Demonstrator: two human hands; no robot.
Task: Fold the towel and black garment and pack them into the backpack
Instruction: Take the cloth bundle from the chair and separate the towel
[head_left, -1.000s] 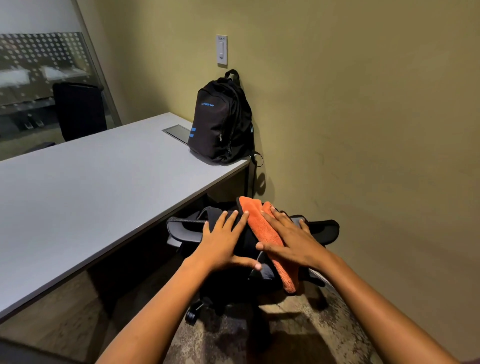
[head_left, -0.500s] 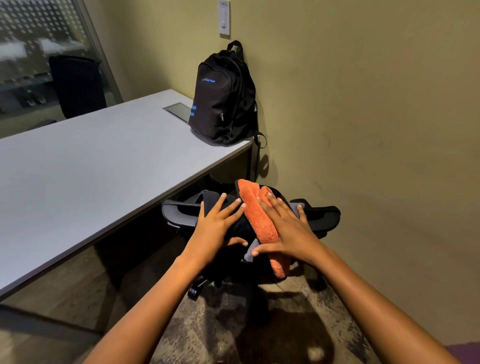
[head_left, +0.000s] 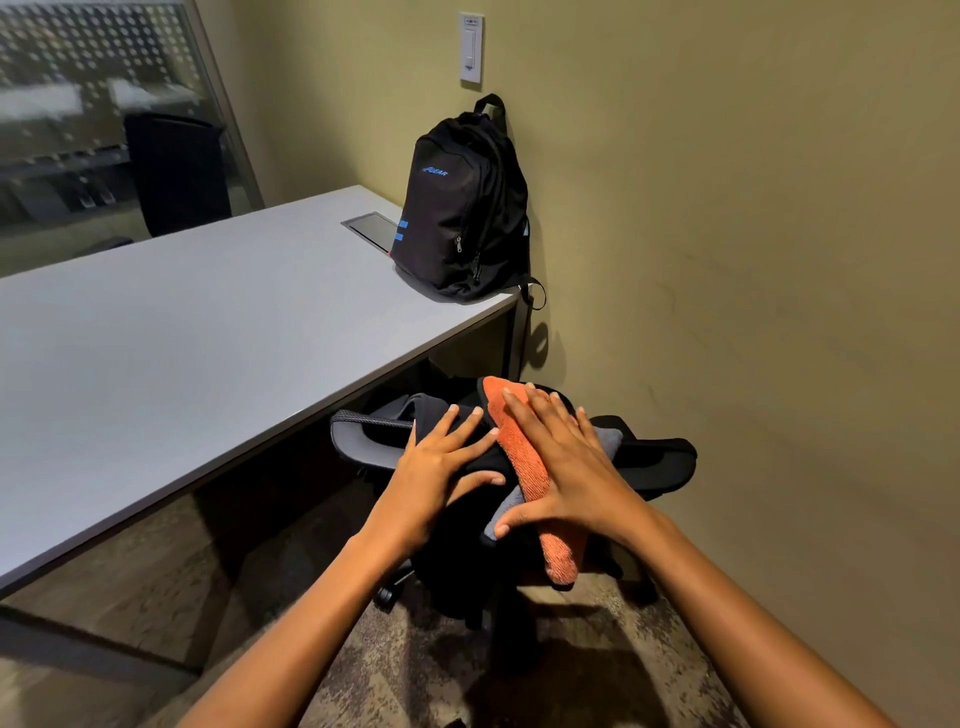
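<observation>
An orange towel (head_left: 524, 467) hangs over the top of an office chair's backrest (head_left: 649, 457), on top of a black garment (head_left: 467, 561) draped there too. My right hand (head_left: 566, 467) lies flat on the towel with fingers spread. My left hand (head_left: 441, 457) rests flat on the black garment beside it, fingers apart. A black backpack (head_left: 462, 208) with blue markings stands upright at the table's far corner against the wall, zipped shut as far as I can see.
A long grey table (head_left: 182, 338) runs along the left, with a flush cable hatch (head_left: 371, 228) beside the backpack. The yellow wall is close on the right. Another dark chair (head_left: 176, 171) stands behind glass at the far left. Carpet lies below.
My view has tilted down and closer to the chair. Both hands have slid slightly along the towel and garment, staying flat on them.
</observation>
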